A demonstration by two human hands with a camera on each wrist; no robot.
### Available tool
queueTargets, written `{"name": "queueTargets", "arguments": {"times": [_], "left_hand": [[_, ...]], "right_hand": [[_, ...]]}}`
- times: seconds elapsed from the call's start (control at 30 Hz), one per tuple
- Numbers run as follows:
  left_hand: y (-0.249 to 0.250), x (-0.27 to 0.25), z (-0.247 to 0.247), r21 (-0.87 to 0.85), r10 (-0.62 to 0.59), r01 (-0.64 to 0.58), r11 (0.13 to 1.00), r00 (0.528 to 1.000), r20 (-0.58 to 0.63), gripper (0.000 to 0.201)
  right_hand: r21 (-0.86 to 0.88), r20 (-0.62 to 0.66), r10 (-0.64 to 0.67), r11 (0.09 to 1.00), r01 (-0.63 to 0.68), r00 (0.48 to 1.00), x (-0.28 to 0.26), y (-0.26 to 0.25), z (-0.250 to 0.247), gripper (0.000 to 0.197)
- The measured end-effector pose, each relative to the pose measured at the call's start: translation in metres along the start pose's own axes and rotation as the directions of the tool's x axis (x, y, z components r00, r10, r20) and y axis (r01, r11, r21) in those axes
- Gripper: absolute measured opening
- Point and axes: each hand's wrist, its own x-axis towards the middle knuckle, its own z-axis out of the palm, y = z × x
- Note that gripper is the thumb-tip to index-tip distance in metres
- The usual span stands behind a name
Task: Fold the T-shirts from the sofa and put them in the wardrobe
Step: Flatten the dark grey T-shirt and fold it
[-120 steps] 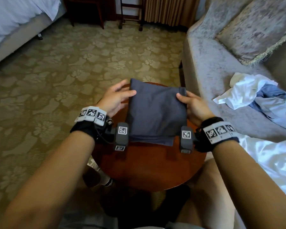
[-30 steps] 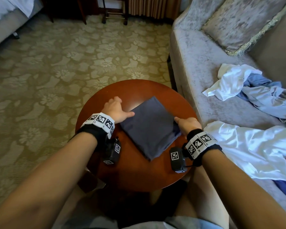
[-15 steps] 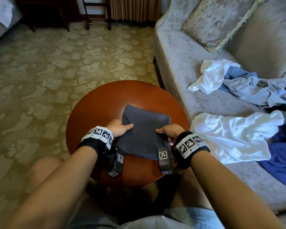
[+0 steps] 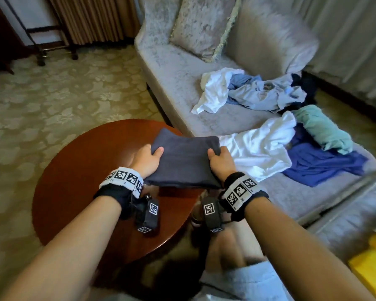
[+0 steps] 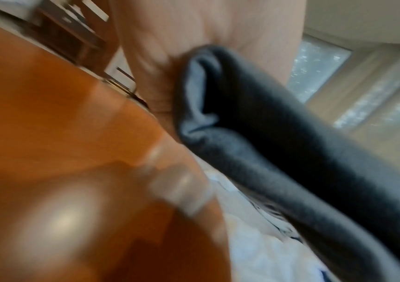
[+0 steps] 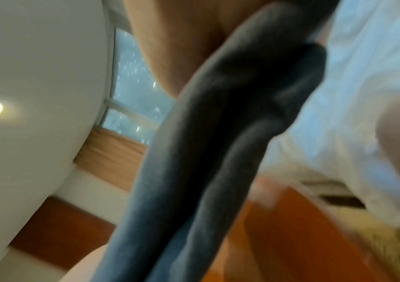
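A folded dark grey T-shirt [image 4: 183, 162] is held up off the round wooden table [image 4: 78, 170], over its right side. My left hand [image 4: 147, 158] grips its left edge, thumb on top, and my right hand [image 4: 220, 159] grips its right edge the same way. The wrist views show the folded layers of the grey T-shirt [image 5: 254, 145] [image 6: 218, 145] from underneath, blurred, clear of the table [image 5: 49, 133]. Unfolded T-shirts lie on the sofa [image 4: 178, 83]: a white one [image 4: 258, 148], a blue one [image 4: 319, 164], a teal one [image 4: 323, 129] and a white and light-blue heap [image 4: 248, 92].
A cushion [image 4: 204, 27] leans at the sofa's far end. Patterned carpet [image 4: 52, 94] spreads to the left, with a dark metal stand [image 4: 52, 51] near the curtain. Something yellow [image 4: 373, 268] sits at the lower right. My knee [image 4: 226, 246] is beside the table.
Both hands went from pressing the grey T-shirt flat on the table to gripping its sides. They lifted it off the table and moved it right. My view swung right toward the sofa.
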Motion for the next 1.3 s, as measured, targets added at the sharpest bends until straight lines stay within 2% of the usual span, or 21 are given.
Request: {"name": "queueTargets", "arguments": {"times": [0.1, 0.27, 0.43, 0.57, 0.63, 0.73, 0.83, 0.9, 0.97, 1.07, 1.2, 1.27, 1.3], "left_hand": [[0.072, 0.011, 0.045, -0.024, 0.184, -0.183, 0.983, 0.976, 0.117, 0.039], [0.195, -0.02, 0.151, -0.092, 0.441, -0.435, 0.895, 0.839, 0.319, 0.04], [0.276, -0.104, 0.252, -0.135, 0.529, -0.55, 0.824, 0.661, 0.532, 0.042], [0.297, -0.174, 0.321, -0.161, 0.57, -0.636, 0.754, 0.514, 0.642, 0.042], [0.294, -0.2, 0.351, -0.149, 0.548, -0.647, 0.748, 0.475, 0.688, 0.041], [0.276, -0.218, 0.387, -0.03, 0.423, -0.649, 0.76, 0.459, 0.781, 0.041], [0.26, -0.214, 0.408, 0.134, 0.274, -0.659, 0.74, 0.477, 0.835, 0.041], [0.256, -0.208, 0.415, 0.144, 0.266, -0.652, 0.745, 0.488, 0.831, 0.033], [0.257, -0.202, 0.421, 0.145, 0.267, -0.641, 0.754, 0.5, 0.824, 0.026], [0.26, -0.201, 0.426, 0.153, 0.247, -0.596, 0.788, 0.534, 0.809, 0.03], [0.257, -0.203, 0.427, 0.174, 0.259, -0.607, 0.775, 0.557, 0.789, 0.03], [0.257, -0.205, 0.428, 0.206, 0.266, -0.632, 0.747, 0.568, 0.779, 0.028], [0.257, -0.204, 0.428, 0.217, 0.283, -0.64, 0.737, 0.584, 0.76, 0.029]], "right_hand": [[0.087, -0.221, 0.089, 0.994, -0.071, 0.971, -0.004, 0.027, -0.073, 0.031], [0.188, -0.513, 0.251, 0.966, -0.177, 0.821, -0.043, 0.095, -0.207, 0.033], [0.294, -0.71, 0.374, 0.928, -0.231, 0.597, -0.122, 0.174, -0.303, 0.021], [0.322, -0.794, 0.412, 0.909, -0.265, 0.448, -0.189, 0.236, -0.337, 0.018], [0.342, -0.806, 0.433, 0.897, -0.278, 0.404, -0.212, 0.266, -0.344, 0.018], [0.393, -0.735, 0.548, 0.824, -0.408, 0.399, -0.228, 0.317, -0.339, 0.022], [0.453, -0.631, 0.668, 0.73, -0.511, 0.395, -0.231, 0.356, -0.326, 0.015], [0.454, -0.644, 0.668, 0.725, -0.518, 0.371, -0.228, 0.365, -0.324, 0.012], [0.437, -0.667, 0.654, 0.731, -0.524, 0.356, -0.225, 0.363, -0.329, 0.019], [0.42, -0.708, 0.626, 0.745, -0.518, 0.326, -0.222, 0.362, -0.336, 0.026], [0.393, -0.725, 0.599, 0.764, -0.511, 0.339, -0.223, 0.364, -0.335, 0.025], [0.382, -0.702, 0.623, 0.739, -0.555, 0.346, -0.223, 0.363, -0.336, 0.028], [0.397, -0.688, 0.646, 0.717, -0.573, 0.332, -0.223, 0.361, -0.338, 0.03]]}}
